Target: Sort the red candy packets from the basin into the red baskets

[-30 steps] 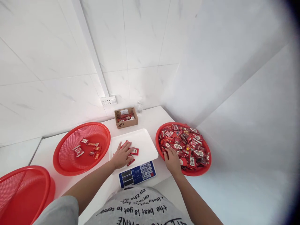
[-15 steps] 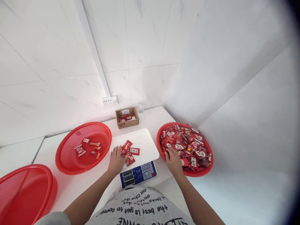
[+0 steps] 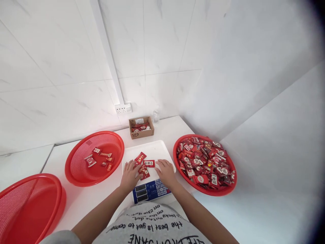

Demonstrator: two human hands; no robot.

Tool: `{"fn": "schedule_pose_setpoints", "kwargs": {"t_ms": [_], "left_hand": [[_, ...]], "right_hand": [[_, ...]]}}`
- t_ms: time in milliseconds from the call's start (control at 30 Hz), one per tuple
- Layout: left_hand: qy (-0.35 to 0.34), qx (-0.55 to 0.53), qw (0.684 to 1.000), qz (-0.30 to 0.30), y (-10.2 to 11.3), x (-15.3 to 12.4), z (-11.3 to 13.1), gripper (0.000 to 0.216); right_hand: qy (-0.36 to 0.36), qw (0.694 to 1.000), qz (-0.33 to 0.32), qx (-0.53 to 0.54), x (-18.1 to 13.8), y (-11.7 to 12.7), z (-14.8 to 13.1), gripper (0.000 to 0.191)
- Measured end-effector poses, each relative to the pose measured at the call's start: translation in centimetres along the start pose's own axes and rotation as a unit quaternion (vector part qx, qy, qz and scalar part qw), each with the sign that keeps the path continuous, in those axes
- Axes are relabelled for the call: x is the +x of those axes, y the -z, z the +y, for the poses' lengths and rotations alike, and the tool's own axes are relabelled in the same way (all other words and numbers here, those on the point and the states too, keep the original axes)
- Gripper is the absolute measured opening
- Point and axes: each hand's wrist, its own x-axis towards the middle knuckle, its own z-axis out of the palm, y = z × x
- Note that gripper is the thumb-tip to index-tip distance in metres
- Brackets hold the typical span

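Note:
Several red candy packets lie in a small cluster on the white pan of a weighing scale. My left hand rests at the left of the cluster with its fingers apart, touching or just over the packets. Close to the right end of a packet with a white label is my right hand, fingers bent slightly and apart, nothing visible in them. It partly covers the scale's blue keypad panel.
A red basket heaped with candy packets stands at right. Another red basket at left holds several loose pieces; a third basket is nearer. Behind the scale are a cardboard box with packets and a clear bottle.
My right hand has moved left from the full basket to over the scale pan. My left hand stays beside the packets. The view has shifted slightly.

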Motion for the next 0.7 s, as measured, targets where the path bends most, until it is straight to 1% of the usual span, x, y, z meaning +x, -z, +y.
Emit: {"fn": "schedule_pose_setpoints", "kwargs": {"t_ms": [67, 167, 333, 433, 500, 567, 700], "left_hand": [[-0.013, -0.002, 1.000, -0.002, -0.1, 0.2, 0.0, 0.042], [-0.016, -0.014, 1.000, -0.002, -0.3, 0.3, 0.0, 0.043], [0.006, -0.048, 0.999, 0.013, -0.9, 0.2, -0.9, 0.040], [0.031, -0.062, 0.997, 0.032, -1.0, 0.4, -1.6, 0.042], [0.042, -0.064, 0.997, 0.031, -1.0, 0.8, -2.0, 0.044], [0.042, -0.064, 0.997, 0.010, -0.8, 1.3, -2.1, 0.046], [0.017, -0.080, 0.994, -0.070, -0.2, 2.8, -2.0, 0.048]], "right_hand": [[0.009, 0.999, -0.043, -0.005, 1.3, -0.6, -1.6, 0.029], [0.026, 0.997, -0.077, -0.011, 2.6, -1.1, -3.0, 0.031], [0.042, 0.994, -0.102, -0.023, 3.7, -1.7, -3.3, 0.034], [0.044, 0.993, -0.104, -0.025, 4.0, -1.9, -3.2, 0.034], [0.041, 0.993, -0.107, -0.024, 4.2, -1.9, -3.1, 0.035], [0.043, 0.992, -0.115, -0.018, 4.4, -2.0, -2.9, 0.036], [0.073, 0.987, -0.143, -0.014, 5.1, -1.7, -2.7, 0.047]]}}
